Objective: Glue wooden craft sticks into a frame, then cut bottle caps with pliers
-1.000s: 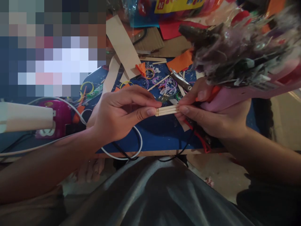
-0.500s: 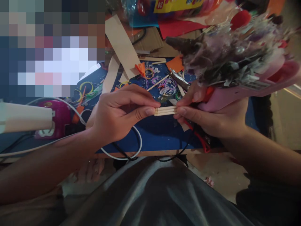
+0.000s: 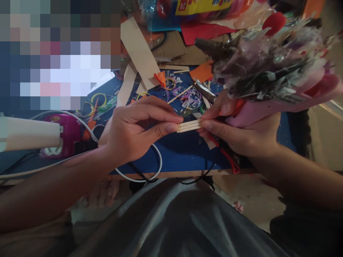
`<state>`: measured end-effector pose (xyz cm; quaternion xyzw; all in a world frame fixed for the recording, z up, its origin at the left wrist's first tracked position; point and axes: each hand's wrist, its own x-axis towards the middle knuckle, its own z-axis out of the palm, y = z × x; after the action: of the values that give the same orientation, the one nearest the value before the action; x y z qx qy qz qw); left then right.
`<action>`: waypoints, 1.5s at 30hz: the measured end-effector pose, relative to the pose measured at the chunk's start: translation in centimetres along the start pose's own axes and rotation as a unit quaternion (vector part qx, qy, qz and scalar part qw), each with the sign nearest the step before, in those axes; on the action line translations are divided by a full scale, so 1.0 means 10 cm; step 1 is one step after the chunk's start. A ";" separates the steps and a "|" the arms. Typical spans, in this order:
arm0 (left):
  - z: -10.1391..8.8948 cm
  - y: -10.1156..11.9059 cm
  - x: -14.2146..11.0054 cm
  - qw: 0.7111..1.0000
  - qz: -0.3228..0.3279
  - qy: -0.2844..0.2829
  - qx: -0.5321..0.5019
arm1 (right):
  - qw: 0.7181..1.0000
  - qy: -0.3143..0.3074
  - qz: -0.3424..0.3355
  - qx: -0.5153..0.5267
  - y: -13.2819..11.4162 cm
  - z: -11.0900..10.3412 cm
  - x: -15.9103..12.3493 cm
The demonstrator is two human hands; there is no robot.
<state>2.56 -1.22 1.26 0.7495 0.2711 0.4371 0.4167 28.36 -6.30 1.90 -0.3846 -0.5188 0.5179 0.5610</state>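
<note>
Sticks (image 3: 189, 125) between left hand (image 3: 128, 132) and right hand (image 3: 241, 137), above desk (image 3: 177, 153); pliers (image 3: 205, 91) behind, bag (image 3: 203, 8) at back, socket (image 3: 72, 137) left, cable (image 3: 161, 160) over front edge.

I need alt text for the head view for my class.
The left hand and right hand pinch opposite ends of a bundle of pale sticks above a cluttered blue table. The right also holds a debris-coated pink tool.

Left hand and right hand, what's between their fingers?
In the head view, a short bundle of pale sticks spans the gap between the left hand and right hand, pinched at each end.
</note>
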 end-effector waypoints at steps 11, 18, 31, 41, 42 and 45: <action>0.00 0.06 0.01 0.999 -0.035 0.018 0.024 | 1.000 -0.007 0.018 0.017 -0.02 0.01 0.03; 0.00 0.01 0.01 1.000 0.005 -0.004 0.013 | 0.999 -0.009 0.036 -0.012 0.02 -0.08 -0.01; 0.01 0.03 0.01 0.999 -0.012 -0.017 0.030 | 0.998 -0.012 0.058 -0.005 0.02 -0.04 0.01; 0.07 -0.06 0.04 0.998 0.061 -0.019 0.013 | 0.992 0.000 0.125 -0.006 -0.04 -0.04 0.01; 0.07 -0.06 0.03 0.998 0.064 -0.018 0.015 | 0.991 0.001 0.131 0.000 -0.04 -0.04 0.01; 0.09 -0.04 0.03 0.997 0.070 -0.014 0.021 | 0.988 0.000 0.150 0.025 -0.04 -0.03 0.01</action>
<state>3.44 -1.10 0.80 0.7811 0.2216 0.4488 0.3734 28.71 -6.21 2.29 -0.4441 -0.4421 0.6092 0.4861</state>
